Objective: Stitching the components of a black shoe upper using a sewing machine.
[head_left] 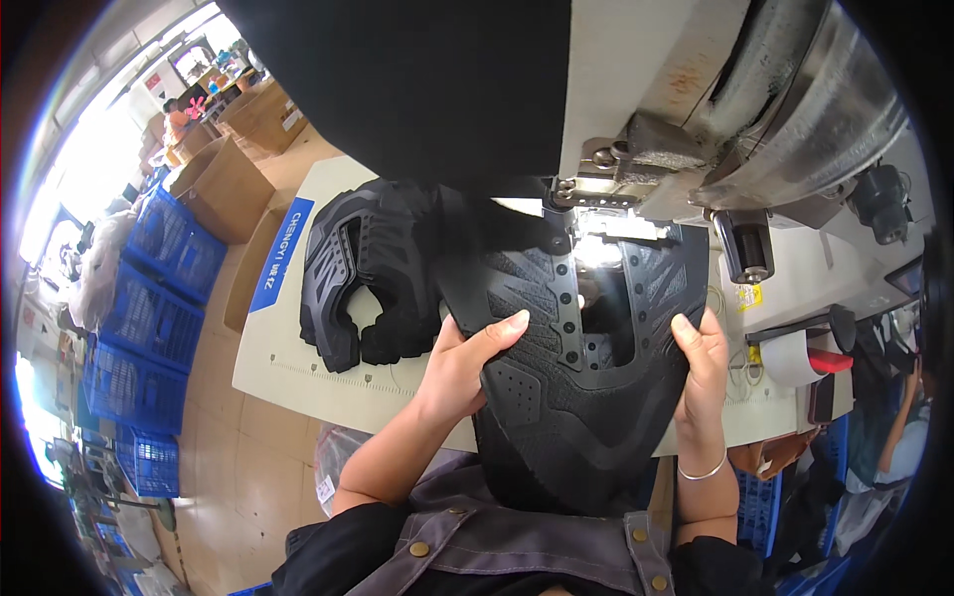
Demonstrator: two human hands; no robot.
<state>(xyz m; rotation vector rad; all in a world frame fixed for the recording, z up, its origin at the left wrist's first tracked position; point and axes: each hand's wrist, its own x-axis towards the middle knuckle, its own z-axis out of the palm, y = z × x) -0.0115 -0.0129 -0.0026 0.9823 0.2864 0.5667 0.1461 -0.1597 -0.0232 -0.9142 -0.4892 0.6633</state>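
Observation:
Between my hands a black shoe upper (586, 407) is spread wide, with rows of eyelets along its central opening. My left hand (462, 363) grips its left edge, the thumb lying on top and the fingers hidden beneath. On the opposite edge my right hand (702, 363) pinches it in the same way. The far part of the upper lies below the head of a sewing machine (646, 159), where a bright lamp glares through the opening. To the left, a stack of more black and grey shoe uppers (363, 268) rests on the pale machine table (283, 348).
Blue plastic crates (149, 318) are stacked along the left, with cardboard boxes (219, 189) farther back. A clear plastic bag (338, 452) hangs by the table's front edge. On the right are a red-and-white roll (810, 360) and another person's arm (899, 422).

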